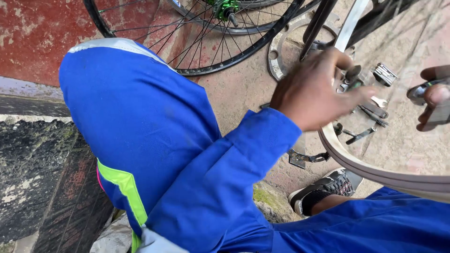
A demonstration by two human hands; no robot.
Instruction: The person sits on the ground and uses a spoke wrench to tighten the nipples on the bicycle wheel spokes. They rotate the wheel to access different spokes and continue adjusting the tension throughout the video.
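My left hand (313, 89) reaches out of a blue sleeve and lies over the upper part of a pale bicycle wheel rim (370, 171), fingers curled on it beside a small dark part; the hand is blurred. At the right edge my right hand (436, 100) pinches a small dark metal tool (418, 91) over the same wheel. The wheel's thin spokes cross the ground in front of me. My blue-clad knee (136, 112) fills the left middle.
A second wheel with a black rim (243, 51) and green hub (225, 7) lies at the top. A chainring (275, 58), a folding multi-tool (384, 73), wrenches (375, 112) and a pedal crank (305, 158) lie on the concrete. My shoe (328, 185) is below; a dark kerb (37, 168) is left.
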